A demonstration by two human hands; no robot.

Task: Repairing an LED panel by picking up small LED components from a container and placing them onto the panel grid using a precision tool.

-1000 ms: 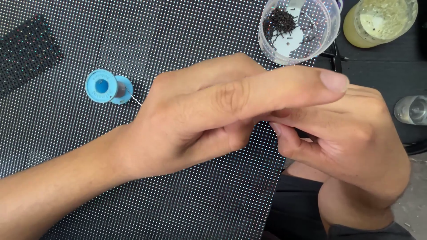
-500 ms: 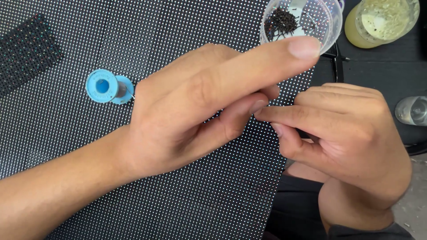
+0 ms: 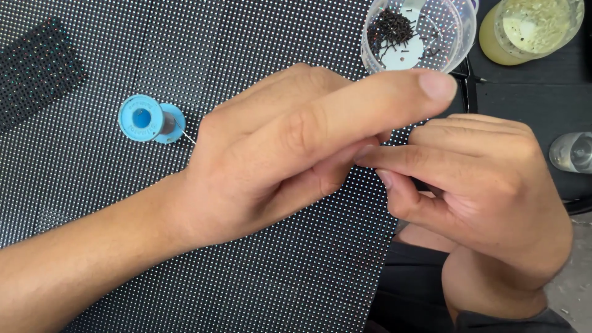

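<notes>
My left hand [image 3: 277, 154] reaches in from the lower left over a black dotted LED panel [image 3: 246, 37]. Its index finger is stretched out toward the right, while thumb and middle finger curl in to meet the fingertips of my right hand [image 3: 487, 191]. My right hand comes from the lower right with its fingers pinched together at the panel's right edge. Whatever tiny thing sits between the touching fingertips is hidden. A blue spool of thin wire [image 3: 143, 118] lies on the panel left of my left hand.
A clear plastic cup [image 3: 453, 34] with small black parts stands at the top, just beyond my left index finger. A yellowish jar [image 3: 530, 31] sits at the top right, a small glass vial [image 3: 570, 151] at the right edge. A smaller panel piece [image 3: 37, 68] lies top left.
My left index finger has lifted off the back of my right hand and now points up toward the clear cup. My right hand has barely moved.
</notes>
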